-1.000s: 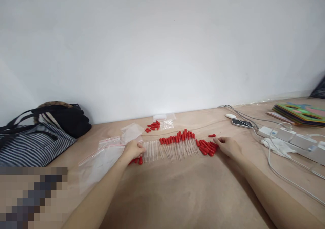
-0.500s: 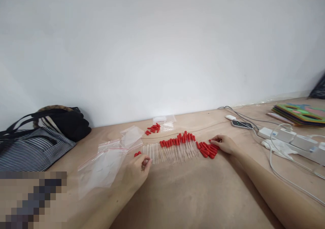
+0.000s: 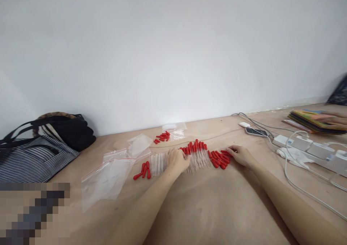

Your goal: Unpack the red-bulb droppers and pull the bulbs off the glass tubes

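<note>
Clear pipettes with red rubber bulbs (image 3: 200, 157) lie side by side on the table (image 3: 206, 208). Bare clear tubes (image 3: 156, 164) continue the row to the left. My left hand (image 3: 178, 162) is over the middle of this row, fingers curled and partly hidden; what they hold, if anything, does not show. At the right end is a pile of loose red bulbs (image 3: 220, 160). My right hand (image 3: 240, 155) is at its upper right edge, thumb and fingers closed on a red rubber bulb (image 3: 225, 152). Several larger red bulbs (image 3: 144, 171) lie left of the tubes.
Clear zip bags (image 3: 108, 176) lie at left, below a striped bag (image 3: 35, 158). Small red bulbs (image 3: 162, 137) and another clear bag (image 3: 177, 131) are near the wall. Right are a power strip (image 3: 303, 143), cables, a black device (image 3: 256, 132) and another person's hand (image 3: 334, 117) on felt sheets (image 3: 306, 118).
My left hand has moved right, from the left-hand bulbs onto the pipette row, uncovering those bulbs. My right hand stays at the pile. Another person's hand has appeared at the far right.
</note>
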A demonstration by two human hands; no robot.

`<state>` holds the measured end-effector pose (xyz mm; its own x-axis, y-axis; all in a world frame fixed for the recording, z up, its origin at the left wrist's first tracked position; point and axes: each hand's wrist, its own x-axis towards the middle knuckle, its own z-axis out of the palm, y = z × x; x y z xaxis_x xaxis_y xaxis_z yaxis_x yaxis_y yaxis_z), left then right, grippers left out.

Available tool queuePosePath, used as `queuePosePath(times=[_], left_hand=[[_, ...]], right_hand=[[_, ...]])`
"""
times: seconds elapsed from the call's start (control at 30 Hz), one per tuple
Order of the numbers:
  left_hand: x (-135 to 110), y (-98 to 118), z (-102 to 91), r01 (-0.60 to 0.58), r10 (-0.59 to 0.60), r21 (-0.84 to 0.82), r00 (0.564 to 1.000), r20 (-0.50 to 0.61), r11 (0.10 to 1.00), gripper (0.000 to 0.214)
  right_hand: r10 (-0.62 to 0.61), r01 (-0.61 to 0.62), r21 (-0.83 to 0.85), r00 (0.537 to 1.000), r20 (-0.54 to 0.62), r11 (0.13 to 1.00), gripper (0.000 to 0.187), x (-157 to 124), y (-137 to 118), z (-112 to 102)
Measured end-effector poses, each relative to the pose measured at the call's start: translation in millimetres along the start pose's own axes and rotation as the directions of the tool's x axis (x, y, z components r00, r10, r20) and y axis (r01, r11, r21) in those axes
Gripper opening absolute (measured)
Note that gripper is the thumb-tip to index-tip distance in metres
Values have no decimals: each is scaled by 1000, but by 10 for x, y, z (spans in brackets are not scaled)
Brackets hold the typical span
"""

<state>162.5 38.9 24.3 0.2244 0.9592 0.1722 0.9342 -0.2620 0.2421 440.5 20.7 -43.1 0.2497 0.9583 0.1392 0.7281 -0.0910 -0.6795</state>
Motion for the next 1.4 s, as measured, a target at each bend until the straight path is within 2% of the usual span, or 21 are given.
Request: queuePosePath(times=[0.13,0.37,0.67,1.03,1.13,1.27,1.33,1.4], left_hand=[[105,119,67,55,-58,30,994,93,998,28],[169,127,78,121,-122,17,972,202,992,25],[145,21,19,129,-133,33,970,203,991,24],[137,105,10,111,-111,10,976,188,994,23],[88,80,-58,93,-80,-46,972,219,995,21],[-105,-48,-306,9,41,-186,964,261,982,24],[-241,-141,-462,-32,112,-267,951,287,963,24],[-382,-234,-591,-52,196,-380,915,351,923,23]], right_hand=[[-1,0,-21,1000,-32,1000,34,16,29,3],[-5,3,-38,999,-54,999,34,1,21,7],[-15,11,-60,998,-66,998,34,-17,-8,27],[-36,29,-61,993,-116,998,33,-62,-60,27],[-27,19,-52,985,-169,998,34,-60,-47,16],[-1,-7,-28,958,-286,1000,39,-123,-179,27],[-53,55,-4,942,-330,998,37,-229,-387,54],[-311,349,38,876,-369,936,31,-393,-685,91]])
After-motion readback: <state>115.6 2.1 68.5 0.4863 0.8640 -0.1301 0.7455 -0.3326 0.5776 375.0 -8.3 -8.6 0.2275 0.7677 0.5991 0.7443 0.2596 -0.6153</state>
